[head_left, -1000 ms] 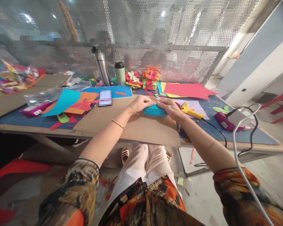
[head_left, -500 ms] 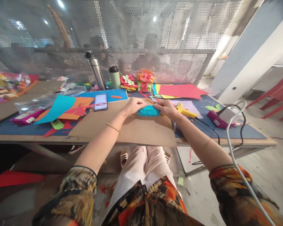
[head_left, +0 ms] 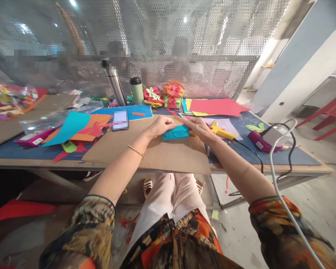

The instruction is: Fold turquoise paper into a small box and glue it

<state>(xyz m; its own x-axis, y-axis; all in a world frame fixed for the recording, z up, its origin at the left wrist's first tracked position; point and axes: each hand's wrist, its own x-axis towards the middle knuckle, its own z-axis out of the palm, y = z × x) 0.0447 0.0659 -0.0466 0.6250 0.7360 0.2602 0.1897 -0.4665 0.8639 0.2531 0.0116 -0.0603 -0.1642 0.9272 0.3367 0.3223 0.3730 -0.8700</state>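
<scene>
A small blue folded paper box (head_left: 176, 133) sits over the cardboard sheet (head_left: 140, 153), between my two hands. My left hand (head_left: 160, 127) has its fingers pinched at the box's upper left edge. At the upper right corner of the box, my right hand (head_left: 198, 127) is closed with thumb and fingers together on the paper. Fingertips partly cover both ends of the box. Just behind the right fingers lie an orange strip (head_left: 178, 118) and a pale pointed object that I cannot make out.
A yellow glue gun (head_left: 222, 132) with a black cord lies right of my right hand. Red sheets (head_left: 215, 106), a green flask (head_left: 136, 90), a steel flask (head_left: 116, 87) and paper flower boxes (head_left: 173, 95) stand behind. A phone (head_left: 120, 120) and coloured paper (head_left: 70, 129) are left.
The blue box has shifted slightly left and tilted, so less of its top shows. My right fingers have moved a little at its upper right corner.
</scene>
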